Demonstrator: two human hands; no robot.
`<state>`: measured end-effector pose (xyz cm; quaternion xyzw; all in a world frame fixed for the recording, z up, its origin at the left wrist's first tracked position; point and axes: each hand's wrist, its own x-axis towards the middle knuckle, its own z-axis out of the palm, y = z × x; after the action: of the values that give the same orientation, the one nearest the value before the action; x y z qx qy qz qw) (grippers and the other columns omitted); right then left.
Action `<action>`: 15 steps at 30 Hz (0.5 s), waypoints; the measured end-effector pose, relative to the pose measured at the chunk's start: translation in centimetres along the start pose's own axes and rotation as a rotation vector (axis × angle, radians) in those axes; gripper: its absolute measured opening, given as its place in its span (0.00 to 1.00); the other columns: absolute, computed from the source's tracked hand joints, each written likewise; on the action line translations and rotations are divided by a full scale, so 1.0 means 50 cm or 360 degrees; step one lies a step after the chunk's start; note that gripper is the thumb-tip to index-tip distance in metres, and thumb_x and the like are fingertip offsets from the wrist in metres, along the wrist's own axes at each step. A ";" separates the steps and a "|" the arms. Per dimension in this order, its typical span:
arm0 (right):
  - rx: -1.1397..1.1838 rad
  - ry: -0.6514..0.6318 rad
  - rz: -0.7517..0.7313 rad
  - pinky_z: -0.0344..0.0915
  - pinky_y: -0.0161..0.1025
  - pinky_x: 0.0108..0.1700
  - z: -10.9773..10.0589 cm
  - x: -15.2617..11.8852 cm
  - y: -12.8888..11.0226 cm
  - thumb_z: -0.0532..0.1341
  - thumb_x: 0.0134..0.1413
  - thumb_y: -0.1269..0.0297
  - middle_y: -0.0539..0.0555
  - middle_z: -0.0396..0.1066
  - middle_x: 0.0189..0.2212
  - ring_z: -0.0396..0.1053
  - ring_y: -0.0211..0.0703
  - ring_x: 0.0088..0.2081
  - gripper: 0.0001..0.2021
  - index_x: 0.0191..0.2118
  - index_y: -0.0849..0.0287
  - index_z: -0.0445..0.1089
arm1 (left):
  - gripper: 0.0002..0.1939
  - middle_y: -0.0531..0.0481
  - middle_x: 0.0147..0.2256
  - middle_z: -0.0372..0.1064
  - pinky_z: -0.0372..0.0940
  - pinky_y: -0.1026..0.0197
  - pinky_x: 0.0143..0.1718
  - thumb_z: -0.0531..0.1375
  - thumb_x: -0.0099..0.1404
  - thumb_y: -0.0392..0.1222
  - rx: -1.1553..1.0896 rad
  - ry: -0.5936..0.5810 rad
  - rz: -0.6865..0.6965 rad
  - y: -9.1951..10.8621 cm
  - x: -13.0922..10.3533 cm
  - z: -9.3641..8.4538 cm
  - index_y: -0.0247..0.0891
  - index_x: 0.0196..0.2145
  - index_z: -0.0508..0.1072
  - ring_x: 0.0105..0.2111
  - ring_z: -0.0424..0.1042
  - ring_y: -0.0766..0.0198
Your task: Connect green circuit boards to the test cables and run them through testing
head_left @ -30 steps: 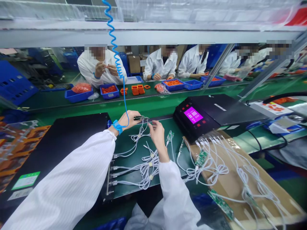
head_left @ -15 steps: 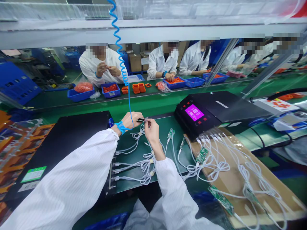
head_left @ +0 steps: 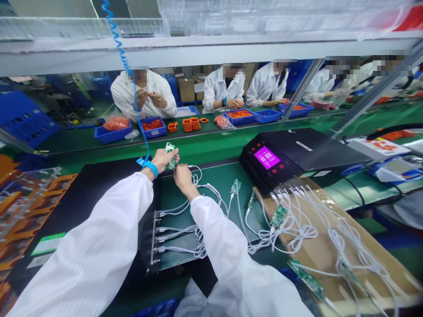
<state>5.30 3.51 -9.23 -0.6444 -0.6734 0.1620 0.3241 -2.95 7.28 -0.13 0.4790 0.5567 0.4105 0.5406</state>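
My left hand (head_left: pixel 161 160) pinches a small green circuit board (head_left: pixel 170 154), holding it raised and tilted above the back of the bench. Just below and to the right is my right hand (head_left: pixel 183 177), its fingers closed on the end of a white cable (head_left: pixel 197 167). The plug itself is hidden by the fingers, and I cannot tell whether it touches the board. A blue wrist strap (head_left: pixel 147 167) with a coiled cord circles my left wrist. Under my right forearm, bundled white cables (head_left: pixel 200 240) run from a black box (head_left: pixel 109 193).
On the right, a black tester (head_left: pixel 297 149) with a lit purple screen (head_left: pixel 267 157) feeds white cables to several circuit boards (head_left: pixel 278 215) over a cardboard sheet (head_left: pixel 330 237). Across the line, people in white coats work behind blue trays (head_left: pixel 153 130). Orange racks (head_left: pixel 39 211) stand at left.
Both hands have moved left, the left one turning the board so its green face shows. My right hand has dropped slightly below the board. The blue cord has swung left.
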 end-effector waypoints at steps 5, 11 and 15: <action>-0.0111 -0.0204 -0.0123 0.70 0.44 0.52 0.000 -0.006 0.001 0.63 0.60 0.75 0.64 0.80 0.44 0.76 0.54 0.47 0.06 0.39 0.61 0.78 | 0.13 0.50 0.24 0.68 0.72 0.64 0.30 0.58 0.69 0.25 -0.0248 -0.0115 -0.0295 0.015 -0.008 0.006 0.36 0.28 0.64 0.24 0.71 0.68; -0.0221 -0.0238 -0.0069 0.68 0.49 0.54 -0.100 -0.074 0.162 0.69 0.55 0.75 0.64 0.78 0.47 0.74 0.57 0.51 0.11 0.44 0.57 0.77 | 0.15 0.44 0.32 0.72 0.78 0.52 0.38 0.58 0.59 0.16 -0.0446 -0.0182 -0.0500 -0.007 0.007 0.009 0.36 0.33 0.63 0.31 0.79 0.58; -0.0186 -0.0350 -0.0076 0.69 0.45 0.49 -0.114 -0.091 0.214 0.75 0.45 0.76 0.58 0.81 0.38 0.77 0.55 0.45 0.13 0.36 0.55 0.78 | 0.14 0.45 0.29 0.71 0.78 0.48 0.40 0.60 0.59 0.17 -0.0409 -0.0308 -0.0487 -0.014 0.000 0.016 0.34 0.31 0.65 0.34 0.81 0.52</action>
<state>16.95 -0.77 -12.88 -0.6242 -0.7284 0.1843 0.2140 -2.20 7.09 -0.87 0.3533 0.5114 0.3433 0.7041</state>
